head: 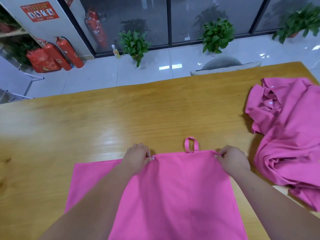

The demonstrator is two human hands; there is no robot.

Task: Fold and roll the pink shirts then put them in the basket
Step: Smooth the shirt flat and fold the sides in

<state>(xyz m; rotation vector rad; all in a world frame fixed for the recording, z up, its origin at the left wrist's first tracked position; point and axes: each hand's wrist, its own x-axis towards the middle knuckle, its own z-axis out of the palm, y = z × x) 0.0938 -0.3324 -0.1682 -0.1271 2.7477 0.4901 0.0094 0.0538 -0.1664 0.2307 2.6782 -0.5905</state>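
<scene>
A pink shirt (176, 187) lies flat on the wooden table (121, 115) right in front of me, one side folded over so a flap sticks out at the left. A small pink loop (191, 144) pokes out past its far edge. My left hand (136, 158) pinches that far edge at its left end. My right hand (232, 159) pinches the same edge at its right corner. A crumpled heap of pink shirts (287, 132) sits at the table's right side. No basket is in view.
Beyond the table's far edge stands a grey chair (223, 64). On the tiled floor are potted plants (134, 45), a small bottle (115, 51) and red fire extinguishers (67, 52) by the glass wall.
</scene>
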